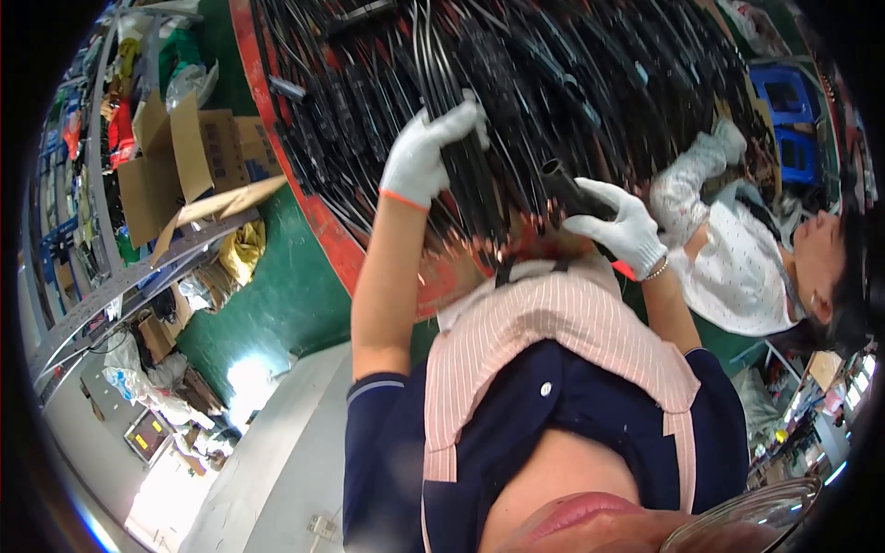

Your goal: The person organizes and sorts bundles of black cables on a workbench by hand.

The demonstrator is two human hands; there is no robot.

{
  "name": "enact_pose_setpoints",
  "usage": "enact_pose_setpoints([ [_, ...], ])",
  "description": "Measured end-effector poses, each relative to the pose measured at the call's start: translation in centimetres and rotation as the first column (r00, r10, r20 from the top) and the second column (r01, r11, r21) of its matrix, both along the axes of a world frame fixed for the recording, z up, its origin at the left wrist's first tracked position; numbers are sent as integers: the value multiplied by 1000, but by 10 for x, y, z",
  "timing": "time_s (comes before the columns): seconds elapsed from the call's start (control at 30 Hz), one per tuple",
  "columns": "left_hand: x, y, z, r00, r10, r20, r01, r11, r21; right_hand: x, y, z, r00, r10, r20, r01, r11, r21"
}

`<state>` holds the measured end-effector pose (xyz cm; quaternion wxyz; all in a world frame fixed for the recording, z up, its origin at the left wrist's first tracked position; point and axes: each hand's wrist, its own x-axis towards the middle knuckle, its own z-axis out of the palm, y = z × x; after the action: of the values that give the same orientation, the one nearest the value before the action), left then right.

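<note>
R hand [625, 229] w/ blk tube [568, 187], cables [355, 101] crowding tbl [339, 247], co-worker [737, 267] nearby

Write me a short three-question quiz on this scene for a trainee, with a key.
1. Which hand holds the black tube?
2. True or false: the left hand wears a white glove and is at the black cables.
3. How does the cardboard box on the left stand?
A) Taped shut
B) Open
C) Crushed flat

Key:
1. The right hand.
2. True.
3. B.
</note>
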<state>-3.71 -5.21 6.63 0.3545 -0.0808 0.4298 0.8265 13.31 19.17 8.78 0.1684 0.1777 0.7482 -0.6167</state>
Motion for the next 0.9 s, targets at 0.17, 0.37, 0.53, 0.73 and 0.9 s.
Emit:
enact_pose_setpoints([
  [0.17, -15, 9, 7, 999, -20, 31, 18, 997, 70, 50, 12, 6, 986, 127, 107, -146, 970, 193],
  [0.37, -9, 15, -1, 998, -5, 60, -3, 990, 143, 78, 19, 18, 951, 278, 134, -304, 916, 263],
  [0.53, -10, 21, -6, 986, 56, 158, -107, 935, 338, 83, 16, 10, 950, 305, 62, -310, 943, 124],
  [0.73, -13, 17, -14, 988, 46, 145, -98, 921, 377, 93, 19, 29, 979, 174, 103, -169, 984, -56],
  [0.9, -13, 17, -11, 990, 25, 141, -81, 910, 407, 95, 19, 30, 986, 127, 112, -104, 976, -190],
])
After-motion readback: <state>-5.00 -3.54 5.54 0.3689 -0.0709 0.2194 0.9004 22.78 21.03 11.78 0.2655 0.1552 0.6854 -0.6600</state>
